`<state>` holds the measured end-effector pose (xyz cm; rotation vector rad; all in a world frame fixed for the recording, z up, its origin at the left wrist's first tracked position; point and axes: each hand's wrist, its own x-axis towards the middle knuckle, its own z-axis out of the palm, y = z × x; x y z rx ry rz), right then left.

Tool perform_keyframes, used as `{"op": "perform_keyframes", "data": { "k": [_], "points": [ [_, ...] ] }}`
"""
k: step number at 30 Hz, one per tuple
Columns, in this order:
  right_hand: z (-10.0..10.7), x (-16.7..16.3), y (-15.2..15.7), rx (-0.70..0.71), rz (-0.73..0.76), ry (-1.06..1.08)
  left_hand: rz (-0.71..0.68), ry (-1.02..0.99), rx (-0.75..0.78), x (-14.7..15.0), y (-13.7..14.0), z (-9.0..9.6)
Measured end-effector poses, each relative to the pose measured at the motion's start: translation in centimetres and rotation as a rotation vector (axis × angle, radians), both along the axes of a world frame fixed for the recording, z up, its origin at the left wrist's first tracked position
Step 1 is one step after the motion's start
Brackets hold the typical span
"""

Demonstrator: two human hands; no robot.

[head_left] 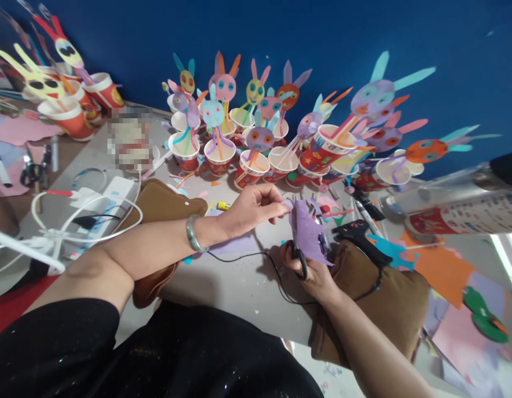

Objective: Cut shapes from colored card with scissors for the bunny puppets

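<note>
My left hand (256,211), a bangle on its wrist, is closed in a pinch on the edge of purple paper (309,237). In my right hand (316,279) are black-handled scissors (300,261), the fingers in the loops. The purple paper hangs over the scissors' front, so the blades are mostly hidden. Whether the pinched edge is joined to the larger sheet is hard to tell. Just beyond the hands stand paper cups (249,168) with paper rabbit faces (259,138) on coloured strips. A black glue gun (359,235) lies right of the paper.
Brown cushions (375,298) lie under both forearms. A black cord (243,256) crosses the table. At left are a power strip (109,207) and white cables; more cups (67,116) stand beyond. Orange paper (440,268) and a green object (485,315) lie at right. A blue wall (256,33) closes the back.
</note>
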<state>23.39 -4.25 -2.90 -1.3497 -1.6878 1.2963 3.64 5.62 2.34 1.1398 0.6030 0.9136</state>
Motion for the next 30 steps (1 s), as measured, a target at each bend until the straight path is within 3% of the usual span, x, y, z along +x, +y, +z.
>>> {"op": "perform_keyframes", "data": {
  "k": [23,30],
  "points": [
    [-0.18,-0.09,-0.63,-0.167,-0.06,0.101,-0.087,0.038,-0.059,0.09,-0.37,-0.43],
    [-0.06,-0.39,-0.37,-0.103,-0.03,0.118,-0.075,0.07,0.003,-0.2,-0.46,0.46]
  ]
}}
